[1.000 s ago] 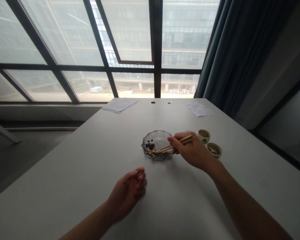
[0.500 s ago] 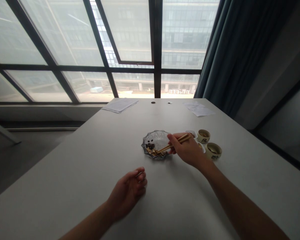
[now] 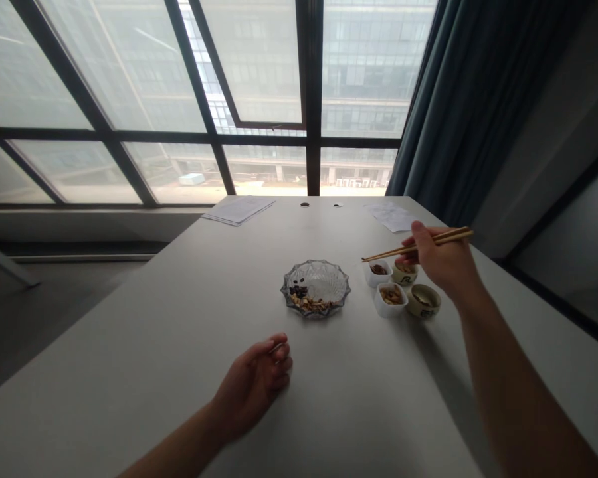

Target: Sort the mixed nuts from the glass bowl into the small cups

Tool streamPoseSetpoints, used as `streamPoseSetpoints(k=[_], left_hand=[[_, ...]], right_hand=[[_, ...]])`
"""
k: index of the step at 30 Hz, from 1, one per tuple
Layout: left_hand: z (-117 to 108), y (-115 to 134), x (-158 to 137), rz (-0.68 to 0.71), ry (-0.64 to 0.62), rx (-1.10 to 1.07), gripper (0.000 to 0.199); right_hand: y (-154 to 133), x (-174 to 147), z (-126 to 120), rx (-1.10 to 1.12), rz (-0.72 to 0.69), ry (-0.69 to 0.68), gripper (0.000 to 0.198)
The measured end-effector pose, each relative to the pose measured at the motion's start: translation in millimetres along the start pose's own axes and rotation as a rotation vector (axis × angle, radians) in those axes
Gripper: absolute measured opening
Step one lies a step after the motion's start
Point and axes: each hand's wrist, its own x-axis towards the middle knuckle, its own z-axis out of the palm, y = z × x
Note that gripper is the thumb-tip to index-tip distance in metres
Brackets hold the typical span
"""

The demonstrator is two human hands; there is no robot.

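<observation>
My right hand (image 3: 441, 255) is closed on a pair of wooden chopsticks (image 3: 408, 248), which point left, their tips just above the back small white dish (image 3: 367, 272) of dark pieces. I see nothing clearly between the tips. Beside that dish are a second white dish (image 3: 399, 311) with brownish pieces and two beige cups (image 3: 431, 311) with dark characters. To the left, a scalloped glass bowl (image 3: 345, 279) holds dark beans (image 3: 298, 291) and pale brown slices (image 3: 313, 305). My left hand (image 3: 254, 382) rests on the table in front of the bowl, fingers loosely curled, holding nothing.
Papers lie at the far left (image 3: 239, 210) and far right (image 3: 389, 216) of the white table (image 3: 179, 318). Two small round fittings (image 3: 305, 205) sit near its far edge. Beyond are large windows, with a dark curtain (image 3: 458, 119) on the right.
My right hand has lifted the chopsticks out of the glass bowl and moved right and away from me, over the small dishes. Both white dishes now show. My left hand stays put.
</observation>
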Motion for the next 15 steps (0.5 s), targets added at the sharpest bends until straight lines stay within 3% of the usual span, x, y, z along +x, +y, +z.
streamPoseSetpoints(k=[3, 8, 15], left_hand=[[0, 0, 0, 0.006, 0.01, 0.006, 0.014], [0, 1, -1, 0.005, 0.007, -0.003, 0.013], [2, 0, -1, 0.003, 0.015, -0.017, 0.012]], right_hand=[[13, 13, -12, -0.085, -0.008, 0.079, 0.04], [29, 20, -9, -0.154, -0.016, 0.047, 0.038], [28, 18, -6, -0.136, -0.032, 0.034, 0.041]])
